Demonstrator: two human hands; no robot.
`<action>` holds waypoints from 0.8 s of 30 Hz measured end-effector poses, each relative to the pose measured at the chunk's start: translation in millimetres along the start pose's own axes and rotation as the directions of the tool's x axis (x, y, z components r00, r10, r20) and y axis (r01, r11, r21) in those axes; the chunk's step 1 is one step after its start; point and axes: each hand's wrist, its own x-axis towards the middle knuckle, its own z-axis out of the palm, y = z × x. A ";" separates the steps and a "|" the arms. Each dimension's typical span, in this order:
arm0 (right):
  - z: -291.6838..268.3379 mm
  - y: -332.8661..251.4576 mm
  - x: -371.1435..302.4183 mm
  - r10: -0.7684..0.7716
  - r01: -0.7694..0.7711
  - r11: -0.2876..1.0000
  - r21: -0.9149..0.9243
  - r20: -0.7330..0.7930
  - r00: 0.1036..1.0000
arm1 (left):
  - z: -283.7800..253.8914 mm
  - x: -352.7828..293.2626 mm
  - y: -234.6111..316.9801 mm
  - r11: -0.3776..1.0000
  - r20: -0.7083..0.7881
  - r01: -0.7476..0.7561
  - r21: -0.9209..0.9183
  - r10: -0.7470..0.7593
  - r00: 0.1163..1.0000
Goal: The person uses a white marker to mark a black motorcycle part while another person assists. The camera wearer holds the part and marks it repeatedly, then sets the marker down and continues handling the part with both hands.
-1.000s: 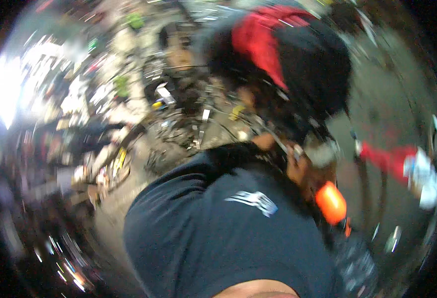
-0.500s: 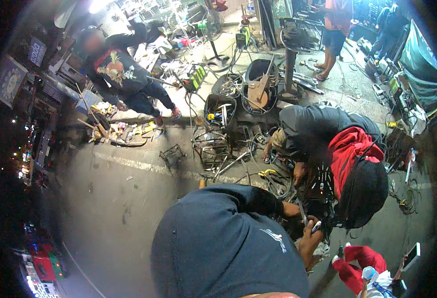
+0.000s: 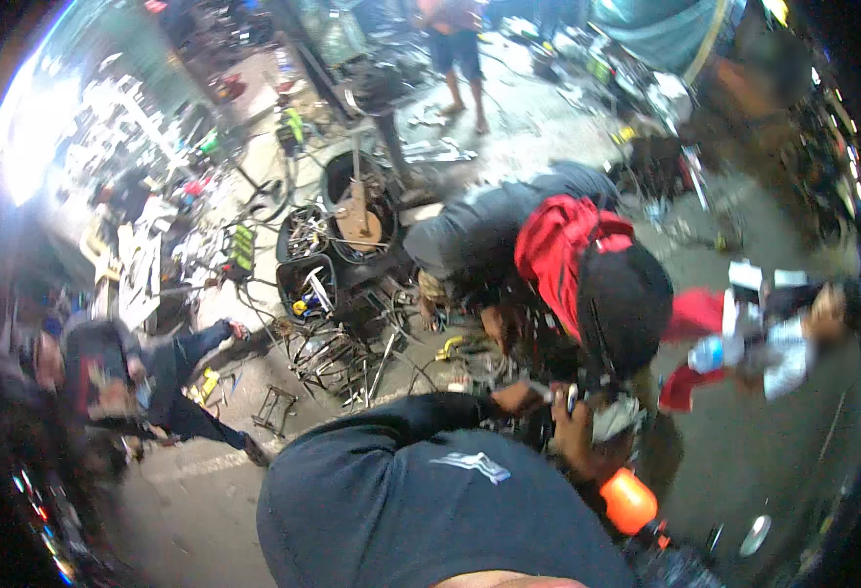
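My right hand (image 3: 573, 436) is closed around a small tool with a pale tip (image 3: 573, 395). Just left of it, my left hand (image 3: 519, 398) has its fingers curled near a short pale piece; blur hides what it grips. Both hands are close together in front of my dark shirt, over a cluster of dark parts I cannot make out. A crumpled pale cloth (image 3: 619, 419) lies beside my right hand. Facing me, a co-worker with a red hood (image 3: 568, 245) and dark cap bends low, a hand (image 3: 495, 328) reaching down near mine.
Beyond are a black tub (image 3: 382, 201) holding a brown round board, a smaller bin (image 3: 308, 284) with a hammer, and a tangle of metal frames (image 3: 352, 353). A bright orange object (image 3: 630, 501) is near my right arm. People are at left, right and back.
The view has swung to the right, so the tubs and co-worker appear further left. The orange object and another person at upper right have come into view. My hands stay close together.
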 end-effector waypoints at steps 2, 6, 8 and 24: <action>-3.9 -1.5 -6.0 -0.046 0.033 0.990 -0.135 -0.094 0.994 | -3.5 2.7 -4.4 0.999 0.121 0.041 0.023 -0.044 0.992; -24.0 20.8 -31.2 -0.140 0.148 0.971 0.187 -0.057 0.989 | 18.8 2.7 -5.5 0.972 0.154 0.197 0.130 -0.216 0.964; -36.3 35.9 -41.8 -0.153 0.170 0.961 0.220 -0.091 0.984 | 32.6 2.5 0.2 0.989 0.050 0.033 0.146 -0.040 0.998; -31.2 42.4 -68.7 -0.101 0.173 0.959 0.226 -0.299 0.949 | 26.1 7.2 -7.2 0.943 0.193 -0.077 0.324 0.014 0.981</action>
